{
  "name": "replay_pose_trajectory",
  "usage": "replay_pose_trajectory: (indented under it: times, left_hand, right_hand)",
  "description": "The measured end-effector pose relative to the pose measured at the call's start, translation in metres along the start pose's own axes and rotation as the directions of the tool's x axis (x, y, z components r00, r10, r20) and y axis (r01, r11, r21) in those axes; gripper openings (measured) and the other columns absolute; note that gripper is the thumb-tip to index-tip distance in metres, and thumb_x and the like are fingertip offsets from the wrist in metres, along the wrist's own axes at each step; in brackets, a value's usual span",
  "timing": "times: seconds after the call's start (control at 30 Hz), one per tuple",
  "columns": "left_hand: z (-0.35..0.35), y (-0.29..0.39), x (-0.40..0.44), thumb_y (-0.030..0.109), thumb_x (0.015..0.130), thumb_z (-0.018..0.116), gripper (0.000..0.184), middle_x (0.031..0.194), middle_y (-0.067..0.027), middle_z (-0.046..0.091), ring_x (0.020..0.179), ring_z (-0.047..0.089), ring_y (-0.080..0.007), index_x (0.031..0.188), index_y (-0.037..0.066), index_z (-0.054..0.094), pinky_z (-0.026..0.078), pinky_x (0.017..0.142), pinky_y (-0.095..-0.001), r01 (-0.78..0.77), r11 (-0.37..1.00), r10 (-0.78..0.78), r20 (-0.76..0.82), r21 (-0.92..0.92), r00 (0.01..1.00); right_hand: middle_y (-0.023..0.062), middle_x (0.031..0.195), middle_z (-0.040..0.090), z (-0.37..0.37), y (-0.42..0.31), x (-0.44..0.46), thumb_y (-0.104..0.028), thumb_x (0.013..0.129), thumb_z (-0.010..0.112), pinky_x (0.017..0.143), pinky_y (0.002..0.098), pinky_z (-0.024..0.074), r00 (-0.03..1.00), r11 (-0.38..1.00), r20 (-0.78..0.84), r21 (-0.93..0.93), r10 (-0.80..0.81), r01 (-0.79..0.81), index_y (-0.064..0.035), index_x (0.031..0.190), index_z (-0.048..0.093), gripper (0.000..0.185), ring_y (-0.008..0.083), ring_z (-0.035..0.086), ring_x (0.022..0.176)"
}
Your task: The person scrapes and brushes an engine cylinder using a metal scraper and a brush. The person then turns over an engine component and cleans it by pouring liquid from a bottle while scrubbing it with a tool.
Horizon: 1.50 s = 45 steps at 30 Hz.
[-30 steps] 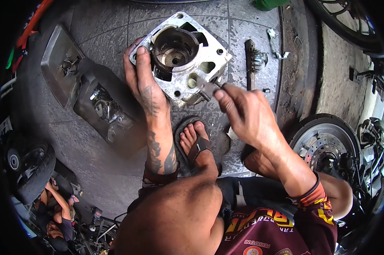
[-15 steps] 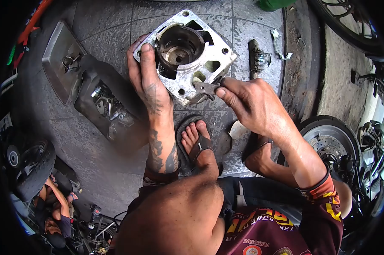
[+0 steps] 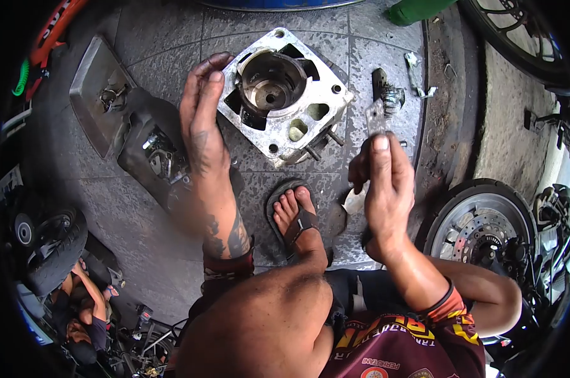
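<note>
A metal engine cylinder block stands on the tiled floor with its flat face and round bore upward. Two studs stick out of its near right side. Beside its left corner is my left hand, open with fingers stretched out; whether the fingertips touch the block I cannot tell. My right hand is closed to the right of the block, apart from it. Pinched between its thumb and fingers is a flat metal scraper blade, pointing away from me. The blade's lower end is hidden in the fingers.
A wire brush and a crumpled wrapper lie on the right. Left of the block are a metal tray and a dark casing with parts. Motorcycle wheels stand at right; another person works lower left.
My right hand has drawn the scraper blade off the block's face and moved right. My left hand has loosened from the block's corner and shifted slightly left.
</note>
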State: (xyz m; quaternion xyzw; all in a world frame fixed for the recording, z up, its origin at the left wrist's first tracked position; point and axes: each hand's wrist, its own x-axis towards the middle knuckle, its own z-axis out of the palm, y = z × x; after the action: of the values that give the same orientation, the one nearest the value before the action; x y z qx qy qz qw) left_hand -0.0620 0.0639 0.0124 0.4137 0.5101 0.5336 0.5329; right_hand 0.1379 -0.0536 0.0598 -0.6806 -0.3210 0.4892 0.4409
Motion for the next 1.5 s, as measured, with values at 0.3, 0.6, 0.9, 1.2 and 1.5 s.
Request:
replay_pose_trajectory:
  times: [0.3,0.6,0.9,1.2,1.5]
  left_hand:
    - [-0.011,0.005,0.044,0.016,0.095,0.049,0.043,0.129,-0.0120,0.060,0.118,0.057,-0.0189,0.133,-0.002,0.055,0.041,0.103,-0.0299,0.282,0.957,-0.210,0.513,-0.065,0.832]
    - [-0.006,-0.004,0.001,0.016,0.096,0.040,0.048,0.138,-0.0150,0.053,0.127,0.049,-0.0223,0.138,-0.006,0.046,0.033,0.111,-0.0341,0.130,0.976,-0.086,0.235,-0.176,0.968]
    - [0.013,-0.014,-0.038,0.021,0.099,0.039,0.046,0.136,-0.0129,0.052,0.125,0.049,-0.0221,0.136,-0.004,0.048,0.036,0.108,-0.0347,0.019,0.995,-0.028,-0.092,-0.096,0.995]
    - [0.013,-0.018,-0.036,0.022,0.100,0.041,0.043,0.132,-0.0138,0.055,0.124,0.049,-0.0213,0.133,-0.004,0.052,0.033,0.108,-0.0333,-0.036,0.992,0.022,-0.115,-0.118,0.993]
    - [0.011,-0.014,-0.035,0.025,0.099,0.035,0.049,0.138,-0.0152,0.050,0.127,0.048,-0.0245,0.137,-0.005,0.046,0.037,0.109,-0.0367,-0.018,0.999,0.017,-0.047,-0.032,0.999]
  right_hand:
    - [0.0059,0.097,0.054,0.051,0.008,-0.011,-0.028,0.107,0.037,0.083,0.0311,0.0494,0.997,0.926,-0.029,0.370,-0.065,0.071,0.0024,0.110,0.056,0.035,0.0144,0.053,0.091]
    - [0.0019,0.078,0.055,0.029,-0.004,0.031,-0.027,0.105,0.044,0.070,0.0258,0.0395,0.996,0.989,-0.002,0.121,-0.087,0.087,-0.0007,0.087,0.056,0.035,0.0088,0.046,0.073]
    - [0.0005,0.058,0.052,-0.008,-0.024,0.023,-0.029,0.104,0.048,0.047,0.0309,0.0346,0.999,0.978,0.047,-0.210,0.012,-0.002,-0.0017,0.093,0.059,0.032,0.0098,0.043,0.049]
    - [0.0215,0.057,0.054,-0.022,-0.050,0.042,-0.028,0.098,0.058,0.051,0.0454,0.0411,0.937,0.666,0.336,-0.679,-0.091,0.309,0.0000,0.076,0.055,0.036,0.0421,0.058,0.056]
    - [0.0195,0.057,0.053,-0.036,-0.039,0.091,-0.031,0.098,0.057,0.050,0.0438,0.0407,0.815,0.615,0.567,-0.602,-0.119,0.509,0.0001,0.078,0.059,0.037,0.0401,0.055,0.053]
